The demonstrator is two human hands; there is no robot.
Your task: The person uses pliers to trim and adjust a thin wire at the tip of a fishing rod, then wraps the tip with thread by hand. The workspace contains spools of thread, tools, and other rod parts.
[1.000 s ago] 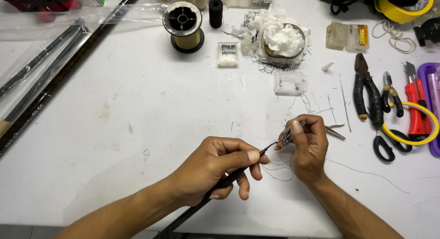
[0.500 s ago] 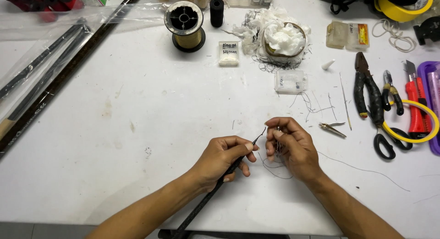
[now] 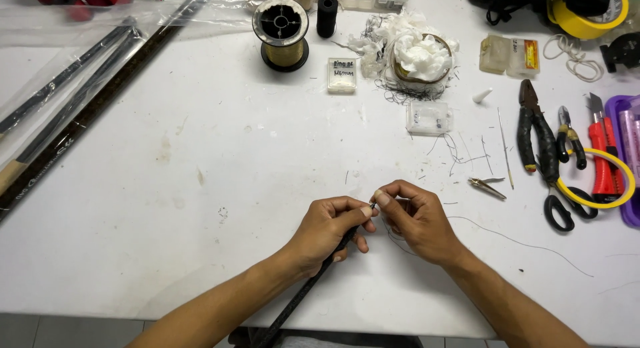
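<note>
Thin black rod (image 3: 313, 281): lies near the table's front edge, running past it toward the person. Left hand (image 3: 330, 229) closed around the rod just below its tip. Right hand (image 3: 417, 218) pinches the tip, fingertips meeting the left's. Thin thread (image 3: 520, 243) trails right. Small clippers (image 3: 487, 187) near; pliers (image 3: 537, 138) further right. White table (image 3: 200, 155) bare to the left.

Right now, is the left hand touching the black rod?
Touching. The head view shows the left hand wrapped around the black rod, thumb and fingers closed over its tip end.
</note>
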